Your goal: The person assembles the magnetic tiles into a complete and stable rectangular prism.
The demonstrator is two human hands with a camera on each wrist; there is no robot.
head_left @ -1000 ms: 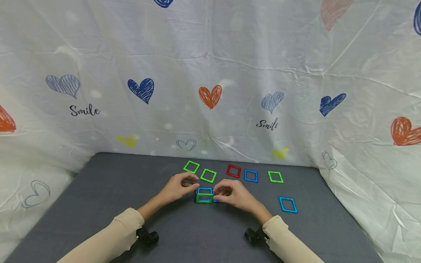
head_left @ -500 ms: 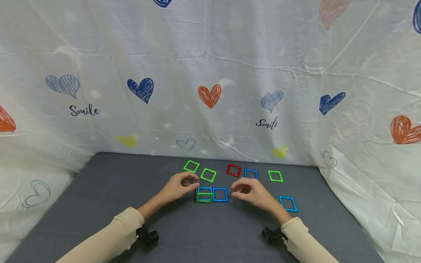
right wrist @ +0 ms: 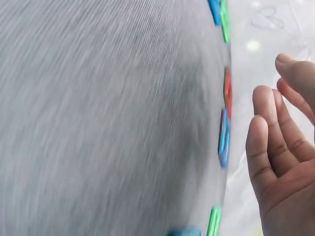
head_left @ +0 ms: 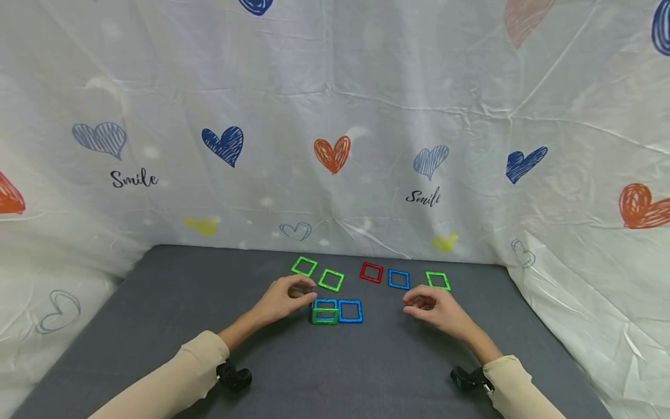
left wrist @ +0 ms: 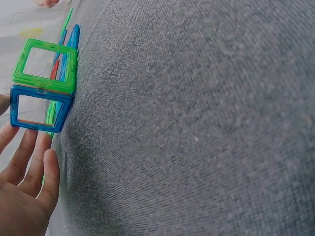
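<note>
In the left wrist view a green magnetic tile (left wrist: 44,81) and a blue magnetic tile (left wrist: 37,126) stand upright, joined along one edge. My left hand (head_left: 285,299) pinches the blue one at its upper edge with thumb and fingertips. Just right of this upright pair, a blue tile (head_left: 350,320) lies flat on the grey cloth. My right hand (head_left: 439,311) hovers over the cloth farther right, fingers loosely curved and holding nothing. The right wrist view also shows this hand (right wrist: 285,142) with nothing between thumb and fingers.
Along the back lie two green tiles, one at left (head_left: 300,272), plus a red tile (head_left: 370,280), a blue tile (head_left: 399,287) and another green tile (head_left: 437,272). A white curtain (head_left: 272,192) with printed hearts rises behind the table. The right hand hides the far-right blue tile.
My right hand has let go of the flat blue tile and moved right, now covering the far-right blue tile. The left hand has stayed in place at the upright tiles.
</note>
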